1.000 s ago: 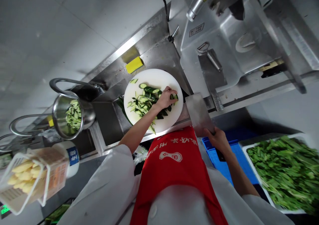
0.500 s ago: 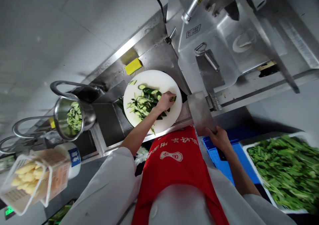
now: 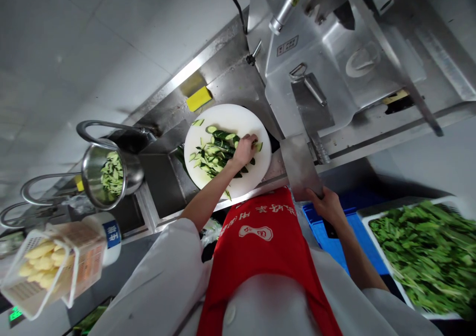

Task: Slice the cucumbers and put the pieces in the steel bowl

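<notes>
My left hand (image 3: pixel 245 150) is over the round white cutting board (image 3: pixel 256 177), its fingers curled down around cucumber. A cut cucumber piece (image 3: pixel 259 147) pokes out just right of the fingertips. Dark-skinned cucumber lengths (image 3: pixel 222 135) and a spread of pale green slices (image 3: pixel 210 157) cover the board's middle and left; part of them lies hidden beneath my hand and wrist. Off the board, to its right, my right hand (image 3: pixel 327 207) grips a cleaver (image 3: pixel 299 165) by the handle, its broad blade pointing away from me, clear of the cucumber.
A yellow sponge (image 3: pixel 199 99) lies behind the board. On the left stand a steel pot (image 3: pixel 132 174) with slices inside and a white basket (image 3: pixel 85 256) of peeled yellow produce. A peeler (image 3: pixel 315 90) rests on the machine at right; a crate of leafy greens (image 3: pixel 427 256) sits below.
My left fingers have drawn slightly left and curled more, so the cucumber piece at their tips shows more. My right hand and the cleaver have hardly moved.
</notes>
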The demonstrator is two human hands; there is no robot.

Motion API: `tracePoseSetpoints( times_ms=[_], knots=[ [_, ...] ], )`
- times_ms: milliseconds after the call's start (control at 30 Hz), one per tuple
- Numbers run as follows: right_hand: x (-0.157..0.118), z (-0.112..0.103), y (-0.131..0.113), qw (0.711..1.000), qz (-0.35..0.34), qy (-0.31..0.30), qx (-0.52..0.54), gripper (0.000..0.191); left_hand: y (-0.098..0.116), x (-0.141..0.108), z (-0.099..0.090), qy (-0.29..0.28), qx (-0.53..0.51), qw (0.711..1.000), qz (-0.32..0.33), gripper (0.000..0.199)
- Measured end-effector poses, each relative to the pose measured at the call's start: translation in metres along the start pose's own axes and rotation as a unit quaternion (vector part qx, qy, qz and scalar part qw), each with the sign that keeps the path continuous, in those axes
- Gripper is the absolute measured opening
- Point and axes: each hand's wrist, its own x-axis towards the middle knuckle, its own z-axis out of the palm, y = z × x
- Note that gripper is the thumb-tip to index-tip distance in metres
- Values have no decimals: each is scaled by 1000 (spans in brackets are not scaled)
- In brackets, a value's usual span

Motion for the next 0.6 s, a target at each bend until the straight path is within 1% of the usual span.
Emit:
tracePoseSetpoints(
  times_ms=[133, 267, 300, 367, 467, 533, 600],
  knots=[
    [3, 2, 2, 1000, 9, -20, 13, 39, -10, -3, -8, 54, -27, 998, 12, 35],
    [16, 9, -4, 999, 2, -46, 16, 39, -10, -8, -12, 32, -34, 999, 25, 34],
    [20, 11, -6, 998, 1, -55, 15, 40, -10, -9, -13, 33, -38, 998, 25, 34],
    [27, 16, -10, 997, -2, -70, 13, 41, -9, -14, -18, 58, -45, 997, 21, 33],
    [33, 22, -15, 997, -12, -81, -3, 43, -9, -30, -27, 107, -42, 993, 21, 29],
    [35, 23, -17, 996, -18, -81, -18, 43, -11, -47, -33, 112, -23, 993, 29, 26],
    [36, 22, -19, 996, -19, -79, -30, 42, -14, -66, -36, 109, 0, 994, 22, 24]
  ],
)
